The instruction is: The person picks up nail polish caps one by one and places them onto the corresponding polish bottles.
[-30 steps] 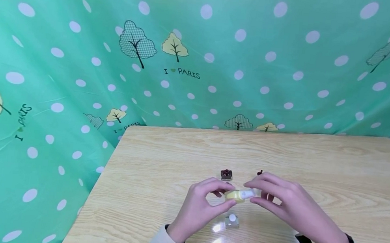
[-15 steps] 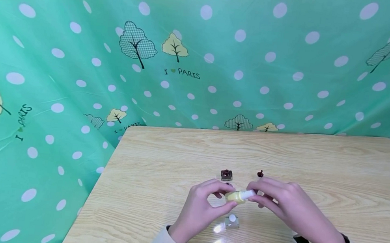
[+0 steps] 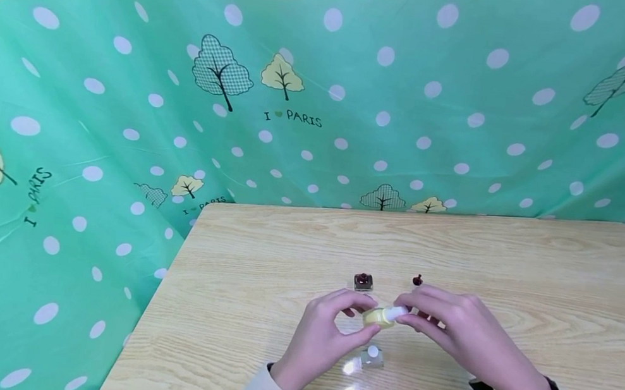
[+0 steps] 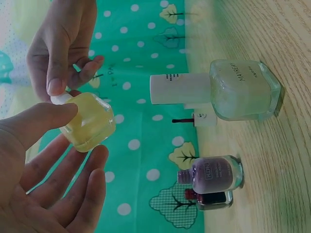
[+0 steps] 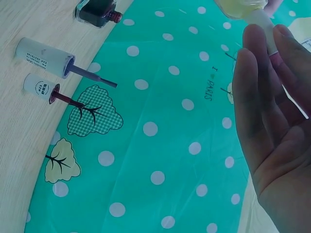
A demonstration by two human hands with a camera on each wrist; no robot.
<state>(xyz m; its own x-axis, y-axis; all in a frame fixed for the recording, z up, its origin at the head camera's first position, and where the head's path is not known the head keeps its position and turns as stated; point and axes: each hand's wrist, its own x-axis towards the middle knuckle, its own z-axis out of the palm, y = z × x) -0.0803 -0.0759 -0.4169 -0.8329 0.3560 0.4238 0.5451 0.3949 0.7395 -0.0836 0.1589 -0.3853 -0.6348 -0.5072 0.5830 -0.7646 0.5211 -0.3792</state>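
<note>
Between thumb and fingers, my left hand (image 3: 321, 332) holds a yellow nail polish bottle (image 4: 95, 124) above the table, tilted to the right. My right hand (image 3: 459, 322) pinches its white cap (image 3: 395, 312), which sits at the bottle's neck. Below the hands stands a pale, nearly clear nail polish bottle (image 4: 243, 90) with a white cap on. Farther back are an uncapped mauve bottle (image 4: 214, 174) and an uncapped dark red bottle (image 3: 363, 283). The left fingers hide most of the mauve bottle in the head view.
Two removed caps stand on the wooden table (image 3: 260, 253) with brushes pointing up: a dark red brush cap (image 5: 41, 89) and a mauve brush cap (image 5: 46, 57). A green dotted curtain (image 3: 300, 92) hangs behind the table and along its left side.
The right fingers were spread about the cap a second ago and now pinch it near its end. The right hand has dropped slightly, uncovering the dark red brush. The left hand stays nearly still.
</note>
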